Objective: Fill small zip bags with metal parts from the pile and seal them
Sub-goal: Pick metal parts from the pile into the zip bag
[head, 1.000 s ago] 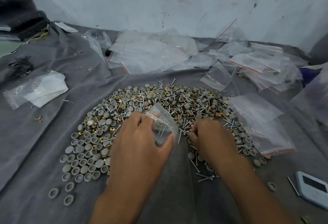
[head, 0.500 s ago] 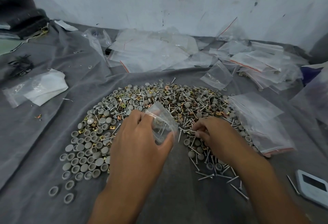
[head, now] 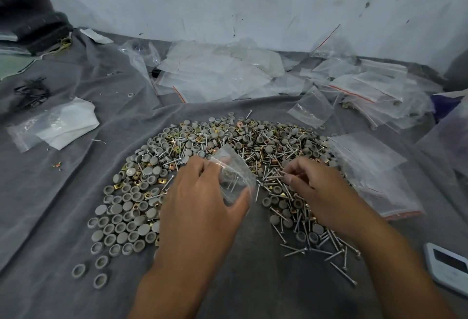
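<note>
Two hands work at frame centre: the left hand (head: 200, 207) pinches a small clear zip bag (head: 234, 175) with a few nails inside, mouth tilted right. Just beside it, the right hand (head: 321, 192) pinches nails (head: 283, 173) over the pile (head: 202, 156) on grey cloth (head: 50, 217). Empty bags (head: 217, 75) lie along the upper frame.

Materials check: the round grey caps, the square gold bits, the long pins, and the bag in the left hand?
Round grey caps: probably moulded plastic, matte and hollow on one side.
Square gold bits: likely brass-coloured or plated metal; they glint.
Long pins: look like bright steel, silvery shafts with flat heads.
Bag held by the left hand: thin clear plastic film, see-through and crinkled.
</note>
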`<act>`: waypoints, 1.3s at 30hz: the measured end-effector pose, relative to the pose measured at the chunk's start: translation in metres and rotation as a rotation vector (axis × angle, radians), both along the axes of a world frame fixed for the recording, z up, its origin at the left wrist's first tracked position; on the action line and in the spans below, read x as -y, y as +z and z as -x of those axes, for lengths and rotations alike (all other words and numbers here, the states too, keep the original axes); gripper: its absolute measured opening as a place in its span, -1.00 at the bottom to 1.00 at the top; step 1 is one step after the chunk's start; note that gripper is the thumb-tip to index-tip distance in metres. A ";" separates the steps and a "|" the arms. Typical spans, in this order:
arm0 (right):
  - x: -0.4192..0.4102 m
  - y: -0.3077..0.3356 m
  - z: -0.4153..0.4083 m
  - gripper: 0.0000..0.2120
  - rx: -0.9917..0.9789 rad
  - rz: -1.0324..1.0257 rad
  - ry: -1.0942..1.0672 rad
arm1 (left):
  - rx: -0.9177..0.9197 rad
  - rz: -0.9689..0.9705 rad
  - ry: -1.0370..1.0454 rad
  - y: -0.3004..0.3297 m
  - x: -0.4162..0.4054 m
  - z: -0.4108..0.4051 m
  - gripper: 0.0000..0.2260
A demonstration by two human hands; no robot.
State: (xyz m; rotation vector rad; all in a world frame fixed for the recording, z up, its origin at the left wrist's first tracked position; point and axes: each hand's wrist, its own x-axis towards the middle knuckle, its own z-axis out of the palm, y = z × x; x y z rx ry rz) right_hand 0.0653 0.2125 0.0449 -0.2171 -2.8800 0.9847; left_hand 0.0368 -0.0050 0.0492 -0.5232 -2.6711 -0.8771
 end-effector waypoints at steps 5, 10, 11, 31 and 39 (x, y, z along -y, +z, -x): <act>0.038 0.033 -0.020 -0.98 -0.360 0.296 0.124 | -0.031 0.028 0.004 0.001 -0.003 -0.001 -0.61; 0.066 0.030 -0.020 -0.89 -0.559 -0.035 0.147 | -0.052 -0.005 -0.008 0.001 -0.002 -0.002 -0.62; 0.069 0.028 -0.019 -0.92 -0.586 -0.108 0.149 | -0.054 -0.006 -0.005 0.002 -0.002 -0.002 -0.64; 0.083 0.016 -0.019 -0.78 -0.556 -0.311 0.025 | 0.062 0.061 -0.028 0.006 -0.002 -0.004 -0.59; 0.072 0.016 -0.017 -0.81 -0.457 -0.145 -0.016 | 0.084 -0.139 -0.130 0.008 -0.004 -0.003 -0.67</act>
